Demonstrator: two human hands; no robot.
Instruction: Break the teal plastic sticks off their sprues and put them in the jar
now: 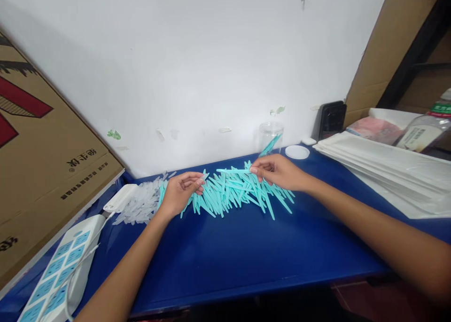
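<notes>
My right hand (273, 170) pinches one end of a thin turquoise stick (232, 171), shaped like an eyebrow razor, holding it level with its free end towards the left. Between the thumb and fingers of my left hand (183, 189) is a small translucent piece (205, 176), like a blade cover. The two held parts are apart. Below both hands spreads a heap of turquoise sticks (218, 197). A pile of translucent pieces (139, 204) lies to the left, partly behind my left hand. A clear jar (271, 129) with a few turquoise sticks inside stands behind my right hand.
On the blue table (211, 256), a power strip (59, 270) and a white adapter (120, 197) lie left beside a large cardboard box (45, 157). A white lid (297, 152), a black device (331, 120), stacked white bags (384, 171) and a bottle (428, 124) are right.
</notes>
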